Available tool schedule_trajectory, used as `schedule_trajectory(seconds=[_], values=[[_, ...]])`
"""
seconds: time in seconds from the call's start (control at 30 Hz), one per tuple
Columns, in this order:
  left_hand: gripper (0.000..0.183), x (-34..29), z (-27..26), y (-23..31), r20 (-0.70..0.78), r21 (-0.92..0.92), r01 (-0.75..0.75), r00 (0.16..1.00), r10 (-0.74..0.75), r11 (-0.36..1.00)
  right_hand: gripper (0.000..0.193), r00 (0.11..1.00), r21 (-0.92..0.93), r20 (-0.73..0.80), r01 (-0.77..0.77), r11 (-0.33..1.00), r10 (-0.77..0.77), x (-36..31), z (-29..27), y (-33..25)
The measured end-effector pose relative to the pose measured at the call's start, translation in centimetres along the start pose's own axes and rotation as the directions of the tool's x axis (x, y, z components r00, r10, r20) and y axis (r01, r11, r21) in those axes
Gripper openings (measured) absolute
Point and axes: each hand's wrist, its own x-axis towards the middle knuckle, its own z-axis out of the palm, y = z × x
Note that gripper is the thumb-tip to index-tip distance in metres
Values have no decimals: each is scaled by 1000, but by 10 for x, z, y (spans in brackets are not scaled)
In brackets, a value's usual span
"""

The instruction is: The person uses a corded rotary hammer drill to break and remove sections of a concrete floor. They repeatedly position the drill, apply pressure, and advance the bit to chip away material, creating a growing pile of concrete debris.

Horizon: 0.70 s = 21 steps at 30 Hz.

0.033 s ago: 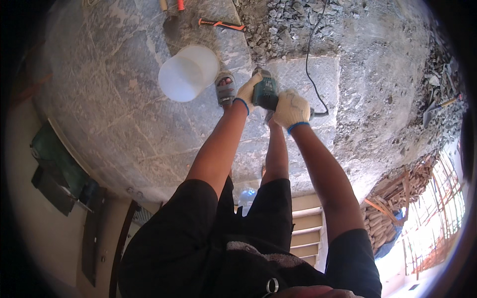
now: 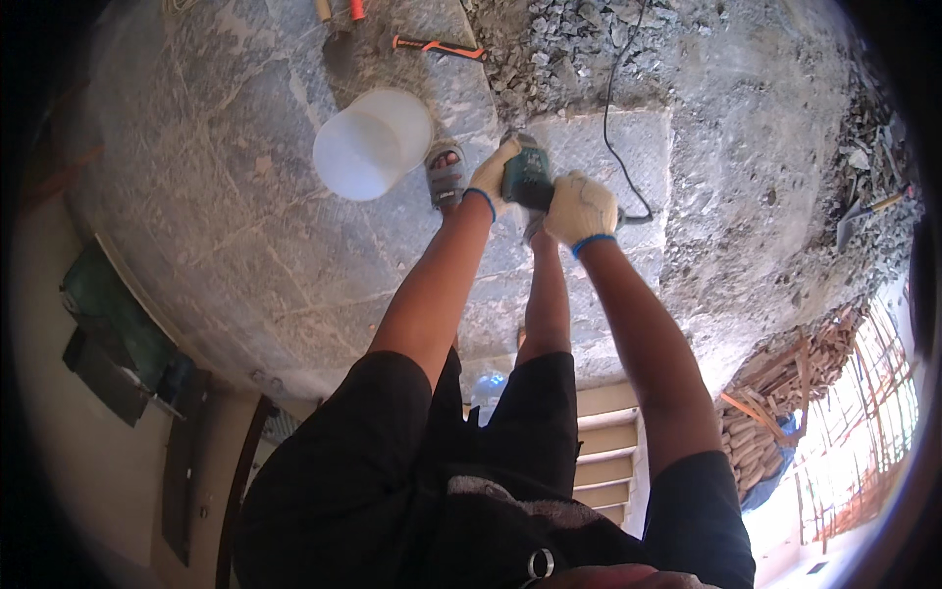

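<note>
A teal rotary hammer drill (image 2: 528,179) is held between my two gloved hands over the tiled floor, near the edge of the broken-up part. My left hand (image 2: 494,177) is closed around the drill's left side, toward its front. On its rear handle, my right hand (image 2: 581,208) is wrapped tight. The black cord (image 2: 610,123) leaves from beside the right hand and curves up to the far edge. Both gloves are cream knit with blue cuffs. The drill's body and my hands hide the bit's tip.
Left of my sandalled foot (image 2: 446,175) stands a white bucket (image 2: 355,157). An orange-and-black handled tool (image 2: 440,48) and a trowel (image 2: 340,51) lie beyond it. Broken rubble (image 2: 554,64) covers the floor ahead; another tool (image 2: 871,207) rests in rubble at far right.
The drill and my left hand have shifted very slightly right. My right hand and the rear handle have moved a little away from me and rightward.
</note>
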Motion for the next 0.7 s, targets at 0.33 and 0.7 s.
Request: schedule_trajectory(seconds=[0.33, 0.7], values=[[48, -44, 38, 4, -159, 177, -4, 987, 32, 984, 15, 981, 134, -176, -57, 989, 80, -46, 23, -3], [59, -56, 106, -30, -81, 338, 14, 997, 14, 941, 32, 968, 196, -5, -244, 950, 250, -94, -28, 26]])
